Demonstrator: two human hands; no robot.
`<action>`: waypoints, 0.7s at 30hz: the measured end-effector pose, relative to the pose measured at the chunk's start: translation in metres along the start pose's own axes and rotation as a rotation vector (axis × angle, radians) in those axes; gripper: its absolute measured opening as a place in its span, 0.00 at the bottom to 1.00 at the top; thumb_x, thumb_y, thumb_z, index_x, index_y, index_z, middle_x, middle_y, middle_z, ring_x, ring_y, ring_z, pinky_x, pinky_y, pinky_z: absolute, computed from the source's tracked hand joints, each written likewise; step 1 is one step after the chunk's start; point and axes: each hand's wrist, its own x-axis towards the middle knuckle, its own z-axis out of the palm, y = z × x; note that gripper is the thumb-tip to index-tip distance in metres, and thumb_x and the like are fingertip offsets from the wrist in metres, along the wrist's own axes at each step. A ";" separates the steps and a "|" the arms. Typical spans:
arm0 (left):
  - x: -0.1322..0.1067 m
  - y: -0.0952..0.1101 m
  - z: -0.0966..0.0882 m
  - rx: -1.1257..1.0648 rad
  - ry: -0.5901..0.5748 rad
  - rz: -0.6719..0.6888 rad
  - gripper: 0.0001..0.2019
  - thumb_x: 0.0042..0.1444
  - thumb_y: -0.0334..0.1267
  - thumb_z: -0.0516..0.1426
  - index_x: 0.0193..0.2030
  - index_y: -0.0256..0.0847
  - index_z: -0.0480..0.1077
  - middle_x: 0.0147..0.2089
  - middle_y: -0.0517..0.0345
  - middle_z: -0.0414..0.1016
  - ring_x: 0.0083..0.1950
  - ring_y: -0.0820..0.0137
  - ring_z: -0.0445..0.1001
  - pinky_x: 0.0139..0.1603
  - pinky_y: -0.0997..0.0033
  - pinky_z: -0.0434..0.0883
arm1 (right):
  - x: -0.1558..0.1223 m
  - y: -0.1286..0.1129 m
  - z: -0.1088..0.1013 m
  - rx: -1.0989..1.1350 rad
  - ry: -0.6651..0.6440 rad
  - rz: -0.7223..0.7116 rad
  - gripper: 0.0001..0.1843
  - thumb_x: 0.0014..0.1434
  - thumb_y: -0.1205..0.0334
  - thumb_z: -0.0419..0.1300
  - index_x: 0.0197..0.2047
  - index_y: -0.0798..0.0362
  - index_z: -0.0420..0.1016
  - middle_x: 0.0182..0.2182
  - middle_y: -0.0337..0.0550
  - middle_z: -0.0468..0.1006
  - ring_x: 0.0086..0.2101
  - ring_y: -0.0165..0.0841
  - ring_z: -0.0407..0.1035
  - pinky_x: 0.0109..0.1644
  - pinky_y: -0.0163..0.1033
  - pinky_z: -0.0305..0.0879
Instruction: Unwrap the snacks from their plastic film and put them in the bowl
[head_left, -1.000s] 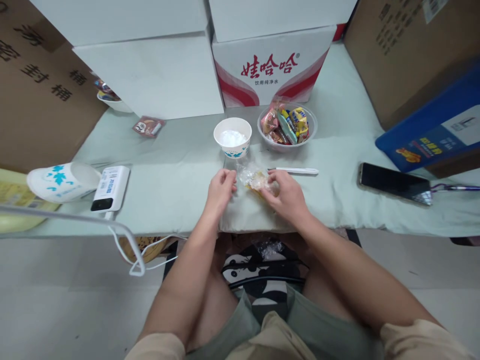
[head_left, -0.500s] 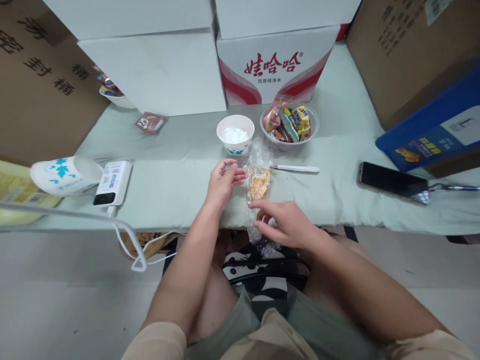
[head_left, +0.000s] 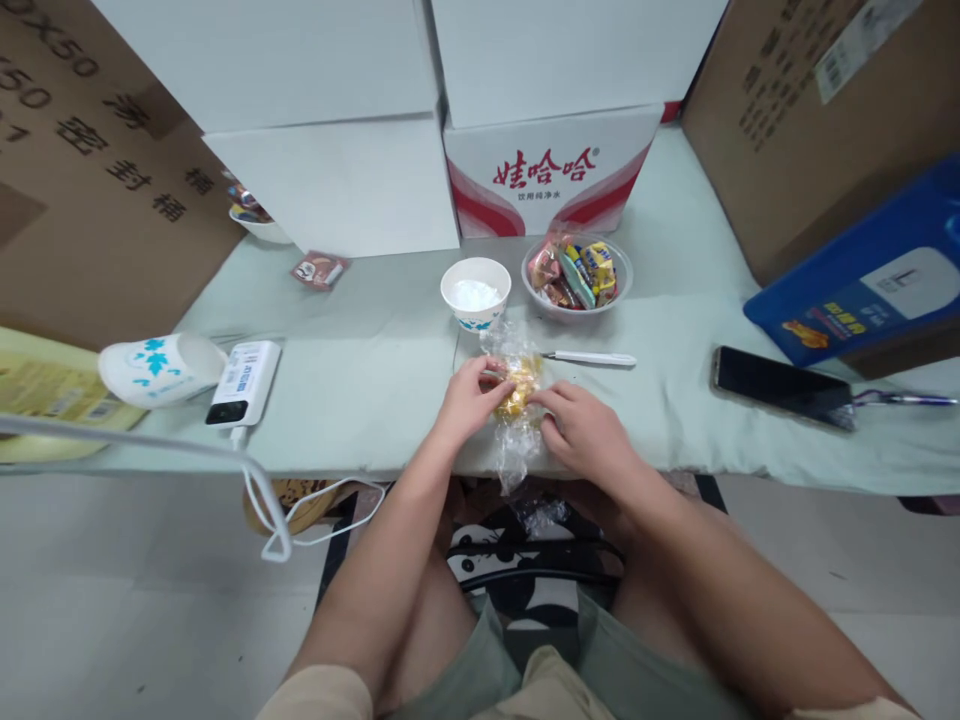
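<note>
Between my two hands lies a small yellow-orange packet, loosely covered in crinkled clear plastic film. The film spreads above and below it at the table's front edge. My left hand grips the packet's left side, thumb and fingers closed on it. At its right side my right hand pinches it with thumb and forefinger. Just beyond stands a paper cup with something white inside. A white-handled knife lies to the right, its tip close to the film.
A clear bowl of wrapped snacks stands before a white carton. Leftward are a power bank, a tipped paper cup and a brown packet. At right, a phone lies near a blue container.
Both hands have closed in on the packet; the right fingers, previously lifted over it, now pinch its side. The film looks more bunched around it. The whole view has shifted slightly.
</note>
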 end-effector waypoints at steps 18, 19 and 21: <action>-0.009 0.030 -0.007 -0.783 -0.043 -0.326 0.17 0.49 0.43 0.66 0.34 0.43 0.61 0.46 0.61 0.76 0.43 0.70 0.79 0.36 0.74 0.75 | 0.024 -0.003 0.011 0.402 0.257 -0.068 0.17 0.59 0.69 0.51 0.47 0.49 0.75 0.40 0.46 0.80 0.38 0.37 0.75 0.40 0.42 0.72; -0.009 0.031 -0.009 -0.809 -0.054 -0.334 0.17 0.49 0.42 0.66 0.33 0.43 0.60 0.46 0.60 0.77 0.44 0.69 0.79 0.34 0.75 0.74 | 0.026 -0.006 0.014 0.404 0.276 -0.016 0.15 0.59 0.67 0.52 0.47 0.50 0.75 0.40 0.46 0.80 0.38 0.38 0.74 0.38 0.41 0.72; -0.010 0.032 -0.014 -0.881 -0.067 -0.338 0.15 0.49 0.40 0.65 0.32 0.43 0.60 0.44 0.60 0.77 0.44 0.67 0.79 0.32 0.73 0.74 | 0.027 -0.009 0.017 0.370 0.318 0.049 0.13 0.60 0.63 0.55 0.47 0.50 0.74 0.39 0.48 0.78 0.39 0.39 0.73 0.39 0.43 0.72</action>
